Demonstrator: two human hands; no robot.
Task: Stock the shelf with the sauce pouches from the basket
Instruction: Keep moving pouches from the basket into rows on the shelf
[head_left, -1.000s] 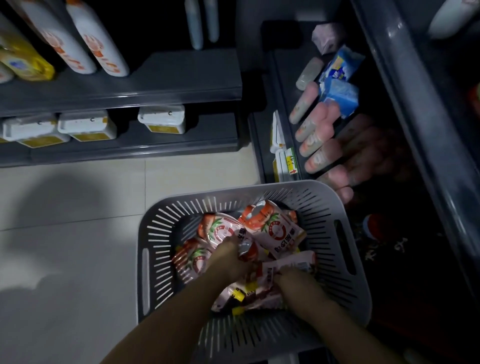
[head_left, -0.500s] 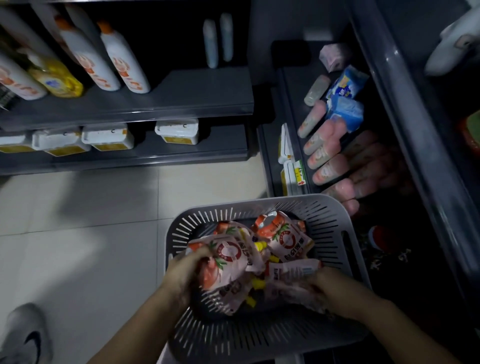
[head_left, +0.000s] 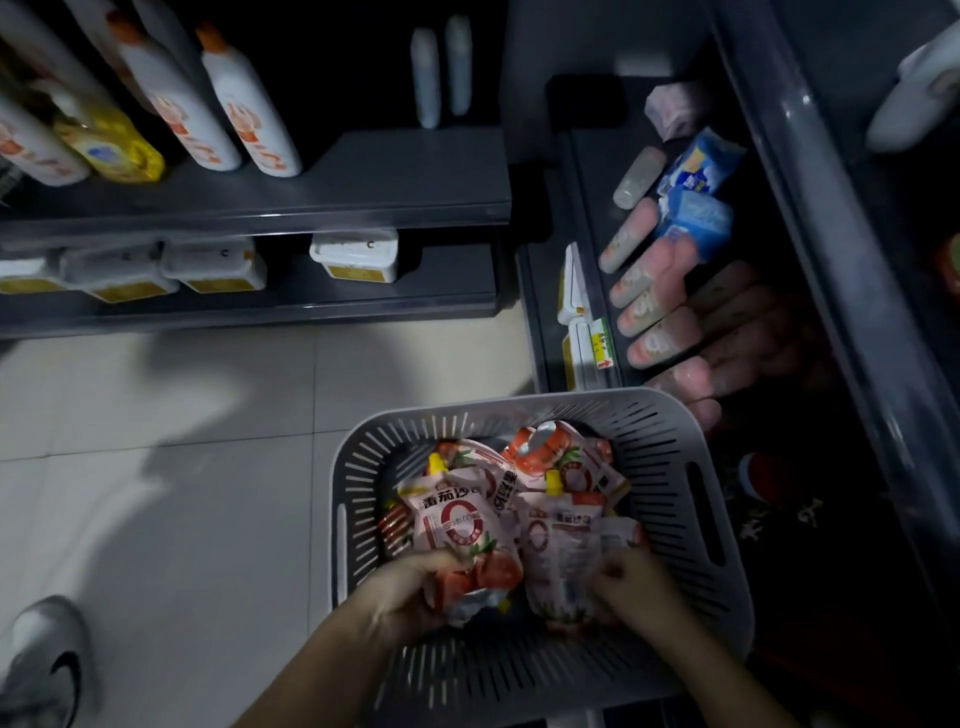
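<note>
A grey slotted basket (head_left: 691, 436) sits on the floor below me, holding several pink-and-red tomato sauce pouches (head_left: 571, 462). My left hand (head_left: 410, 592) grips the bottom of a bunch of pouches (head_left: 460, 525) at the basket's left. My right hand (head_left: 631, 587) grips another bunch (head_left: 558, 551) at the right. Both bunches are lifted, spouts pointing away from me. On the dark shelf (head_left: 592, 171) to the right, a row of similar pouches (head_left: 654, 291) stands in shadow.
Blue packets (head_left: 693, 208) lie behind the shelved pouches. White bottles (head_left: 249, 109) and a yellow pack (head_left: 109, 145) stand on the left shelf, white tubs (head_left: 356, 254) below. A grey shoe (head_left: 44, 660) rests on the tiled floor at lower left.
Both hands have gathered pouches and raised them upright in the basket. The view has tilted, bringing the shoe and more of the left shelf into sight.
</note>
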